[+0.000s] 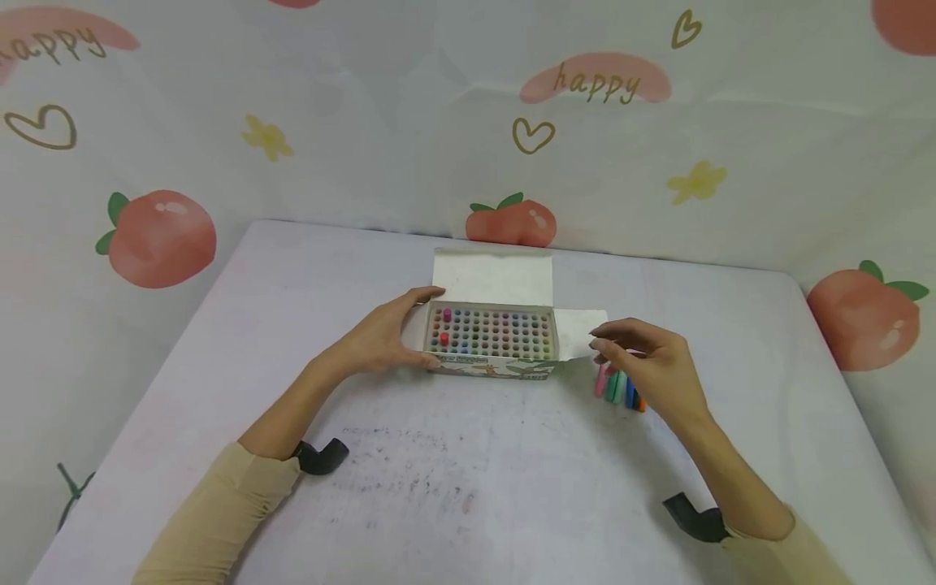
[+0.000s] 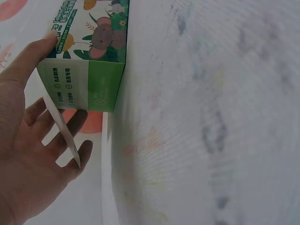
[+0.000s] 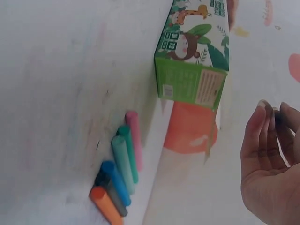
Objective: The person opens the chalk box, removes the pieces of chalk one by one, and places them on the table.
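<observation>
A printed cardboard chalk box (image 1: 491,367) stands on the table with its lid flaps folded out. Inside is a grid of round holes (image 1: 504,333) with coloured tips in them; a magenta chalk (image 1: 448,314) and a red chalk (image 1: 444,338) stick up at the left. My left hand (image 1: 376,335) holds the box's left end, thumb at the front and fingers toward the back, around a side flap (image 2: 63,126). My right hand (image 1: 651,357) hovers right of the box, fingers bent and thumb near the fingertips, with no chalk visible in it.
Several loose chalks lie on the table below my right hand, among them a pink chalk (image 3: 134,140), a blue chalk (image 3: 116,182) and an orange chalk (image 3: 106,205). Smudges mark the white tabletop (image 1: 409,504). A printed curtain (image 1: 409,162) hangs behind the table.
</observation>
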`<state>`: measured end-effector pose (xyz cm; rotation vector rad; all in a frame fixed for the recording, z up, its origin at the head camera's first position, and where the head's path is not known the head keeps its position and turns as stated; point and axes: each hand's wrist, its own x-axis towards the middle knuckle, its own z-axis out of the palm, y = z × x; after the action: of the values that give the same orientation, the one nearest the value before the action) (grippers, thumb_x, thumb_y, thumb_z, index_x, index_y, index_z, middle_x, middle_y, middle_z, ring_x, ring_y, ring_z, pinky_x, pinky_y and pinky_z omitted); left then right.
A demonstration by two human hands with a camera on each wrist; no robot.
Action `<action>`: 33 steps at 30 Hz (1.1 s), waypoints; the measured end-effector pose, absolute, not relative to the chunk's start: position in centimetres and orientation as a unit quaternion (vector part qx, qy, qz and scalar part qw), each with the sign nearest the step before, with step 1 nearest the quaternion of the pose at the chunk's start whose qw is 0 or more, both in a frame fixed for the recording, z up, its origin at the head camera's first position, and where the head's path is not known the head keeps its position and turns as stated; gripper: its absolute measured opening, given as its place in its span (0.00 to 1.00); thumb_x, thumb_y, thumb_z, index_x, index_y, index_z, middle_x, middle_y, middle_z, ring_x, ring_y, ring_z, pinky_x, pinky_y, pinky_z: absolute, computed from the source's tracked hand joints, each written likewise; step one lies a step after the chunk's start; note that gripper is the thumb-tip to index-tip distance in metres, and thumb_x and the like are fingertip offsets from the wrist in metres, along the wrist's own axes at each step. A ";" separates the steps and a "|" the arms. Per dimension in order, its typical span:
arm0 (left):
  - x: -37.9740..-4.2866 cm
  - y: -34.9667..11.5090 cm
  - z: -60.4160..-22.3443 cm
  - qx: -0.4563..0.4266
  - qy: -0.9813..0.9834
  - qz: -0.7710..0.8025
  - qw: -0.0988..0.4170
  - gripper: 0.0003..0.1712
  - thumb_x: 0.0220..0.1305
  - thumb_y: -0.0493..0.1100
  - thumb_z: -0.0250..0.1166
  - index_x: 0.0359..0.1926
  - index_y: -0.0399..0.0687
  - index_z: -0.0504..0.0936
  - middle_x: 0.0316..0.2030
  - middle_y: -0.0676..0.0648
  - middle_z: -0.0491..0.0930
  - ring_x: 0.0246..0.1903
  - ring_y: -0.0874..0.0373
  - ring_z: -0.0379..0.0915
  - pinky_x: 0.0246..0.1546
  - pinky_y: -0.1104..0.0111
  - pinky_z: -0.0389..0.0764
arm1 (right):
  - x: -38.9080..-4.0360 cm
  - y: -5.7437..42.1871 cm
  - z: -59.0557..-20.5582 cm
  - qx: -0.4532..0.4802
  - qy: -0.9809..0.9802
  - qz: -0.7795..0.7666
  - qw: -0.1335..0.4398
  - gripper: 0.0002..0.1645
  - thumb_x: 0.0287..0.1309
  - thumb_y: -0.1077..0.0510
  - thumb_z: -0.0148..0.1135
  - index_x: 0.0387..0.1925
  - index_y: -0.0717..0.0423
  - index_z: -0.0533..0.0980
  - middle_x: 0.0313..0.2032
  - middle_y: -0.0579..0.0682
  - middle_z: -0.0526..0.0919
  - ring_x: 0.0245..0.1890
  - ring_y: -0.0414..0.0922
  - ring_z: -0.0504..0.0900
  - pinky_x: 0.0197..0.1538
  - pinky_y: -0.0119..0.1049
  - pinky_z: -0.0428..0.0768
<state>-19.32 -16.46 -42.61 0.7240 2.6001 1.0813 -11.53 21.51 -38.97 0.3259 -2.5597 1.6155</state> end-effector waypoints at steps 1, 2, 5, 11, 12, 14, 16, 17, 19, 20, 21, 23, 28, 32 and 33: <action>-19.3 -16.5 -42.6 0.247 0.888 0.370 0.117 0.63 0.42 0.55 0.83 0.76 0.59 0.56 0.64 0.45 0.70 0.63 0.49 0.65 0.63 0.47 0.66 | -11.7 21.2 -39.0 0.110 -0.836 0.536 0.045 0.09 0.63 0.62 0.66 0.43 0.62 0.82 0.37 0.56 0.86 0.29 0.46 0.85 0.33 0.34 0.84; -19.3 -16.5 -42.7 0.247 0.888 0.370 0.117 0.63 0.42 0.55 0.83 0.76 0.59 0.56 0.64 0.45 0.70 0.63 0.49 0.65 0.62 0.47 0.66 | -11.9 20.8 -39.1 0.115 -0.833 0.540 0.043 0.08 0.63 0.63 0.66 0.43 0.63 0.82 0.37 0.56 0.86 0.29 0.47 0.85 0.33 0.34 0.84; -19.3 -16.5 -42.7 0.246 0.887 0.373 0.115 0.63 0.42 0.55 0.83 0.76 0.59 0.56 0.64 0.45 0.71 0.62 0.49 0.65 0.62 0.48 0.66 | -12.4 19.8 -39.3 0.129 -0.828 0.545 0.042 0.08 0.62 0.64 0.66 0.43 0.62 0.83 0.38 0.55 0.86 0.28 0.48 0.84 0.33 0.34 0.84; -19.2 -16.4 -42.7 0.246 0.888 0.371 0.117 0.62 0.43 0.55 0.82 0.76 0.59 0.56 0.66 0.44 0.69 0.67 0.47 0.62 0.65 0.46 0.63 | -13.2 18.2 -39.2 0.156 -0.823 0.546 0.030 0.07 0.62 0.63 0.67 0.42 0.59 0.84 0.36 0.52 0.86 0.27 0.54 0.83 0.34 0.34 0.83; -19.2 -16.4 -42.7 0.245 0.889 0.370 0.116 0.62 0.43 0.55 0.82 0.76 0.60 0.56 0.67 0.44 0.68 0.68 0.46 0.61 0.65 0.46 0.63 | -13.3 17.9 -39.2 0.163 -0.822 0.545 0.028 0.07 0.62 0.63 0.67 0.42 0.58 0.84 0.36 0.52 0.86 0.28 0.53 0.83 0.34 0.34 0.83; -19.2 -16.4 -42.7 0.244 0.890 0.368 0.115 0.62 0.43 0.55 0.83 0.76 0.60 0.56 0.67 0.44 0.68 0.68 0.46 0.60 0.65 0.47 0.63 | -13.6 17.3 -39.2 0.175 -0.818 0.547 0.021 0.08 0.61 0.63 0.68 0.42 0.59 0.84 0.36 0.52 0.86 0.29 0.54 0.83 0.34 0.33 0.82; -19.2 -16.4 -42.6 0.245 0.889 0.369 0.115 0.62 0.43 0.54 0.83 0.76 0.60 0.56 0.66 0.44 0.68 0.68 0.46 0.60 0.65 0.46 0.62 | -13.8 16.7 -39.1 0.187 -0.815 0.548 0.015 0.08 0.61 0.63 0.68 0.42 0.59 0.84 0.36 0.52 0.86 0.30 0.54 0.84 0.34 0.32 0.82; -19.3 -16.5 -42.7 0.246 0.889 0.369 0.115 0.62 0.43 0.54 0.83 0.76 0.60 0.56 0.66 0.44 0.68 0.68 0.46 0.60 0.65 0.46 0.62 | -13.9 16.4 -39.1 0.191 -0.815 0.548 0.011 0.08 0.60 0.63 0.68 0.42 0.59 0.84 0.36 0.52 0.86 0.30 0.55 0.84 0.34 0.32 0.81; -19.3 -16.6 -42.7 0.245 0.888 0.371 0.116 0.62 0.43 0.54 0.83 0.76 0.60 0.56 0.66 0.44 0.69 0.68 0.46 0.61 0.66 0.46 0.62 | -14.1 15.6 -39.0 0.202 -0.815 0.543 0.004 0.09 0.61 0.63 0.68 0.43 0.60 0.84 0.36 0.53 0.87 0.31 0.55 0.84 0.34 0.32 0.81; -19.2 -16.6 -42.6 0.245 0.888 0.372 0.116 0.62 0.43 0.54 0.83 0.76 0.60 0.56 0.65 0.44 0.69 0.67 0.46 0.61 0.66 0.46 0.62 | -14.2 15.3 -39.0 0.207 -0.816 0.539 0.001 0.09 0.61 0.63 0.68 0.43 0.60 0.84 0.36 0.53 0.87 0.31 0.54 0.84 0.34 0.32 0.81; -19.2 -16.7 -42.6 0.243 0.888 0.373 0.115 0.62 0.43 0.54 0.83 0.76 0.59 0.56 0.66 0.44 0.69 0.68 0.47 0.61 0.66 0.47 0.62 | -14.3 14.9 -39.0 0.212 -0.818 0.535 0.000 0.09 0.61 0.62 0.68 0.43 0.59 0.84 0.36 0.52 0.87 0.31 0.54 0.84 0.34 0.32 0.81; -19.2 -16.7 -42.6 0.243 0.888 0.374 0.113 0.62 0.43 0.54 0.83 0.76 0.59 0.56 0.66 0.44 0.68 0.68 0.47 0.60 0.66 0.47 0.62 | -14.6 14.3 -38.9 0.219 -0.820 0.529 -0.005 0.09 0.61 0.61 0.68 0.44 0.59 0.84 0.36 0.51 0.87 0.31 0.52 0.84 0.34 0.33 0.81; -19.1 -16.5 -42.4 0.258 0.885 0.373 0.108 0.62 0.44 0.54 0.82 0.76 0.58 0.57 0.68 0.45 0.67 0.68 0.48 0.61 0.66 0.48 0.63 | -15.1 13.2 -39.0 0.227 -0.820 0.525 -0.011 0.09 0.62 0.61 0.68 0.43 0.58 0.84 0.37 0.49 0.87 0.32 0.50 0.84 0.35 0.34 0.81; -19.0 -16.5 -42.3 0.258 0.885 0.371 0.113 0.61 0.44 0.54 0.82 0.76 0.58 0.57 0.67 0.45 0.68 0.63 0.49 0.64 0.63 0.50 0.66 | -15.5 12.2 -39.3 0.237 -0.818 0.523 -0.024 0.10 0.62 0.60 0.68 0.44 0.58 0.84 0.39 0.49 0.87 0.33 0.47 0.84 0.36 0.34 0.81; -19.0 -16.6 -42.3 0.254 0.886 0.370 0.114 0.61 0.44 0.54 0.82 0.76 0.59 0.57 0.66 0.45 0.68 0.63 0.49 0.65 0.62 0.50 0.67 | -15.6 11.8 -39.4 0.240 -0.818 0.521 -0.028 0.10 0.62 0.60 0.68 0.45 0.57 0.84 0.39 0.48 0.87 0.33 0.46 0.84 0.36 0.34 0.81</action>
<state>-18.98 -16.57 -42.28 0.7454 2.5996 1.0836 -15.59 11.77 -39.39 0.7687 -2.6171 1.6673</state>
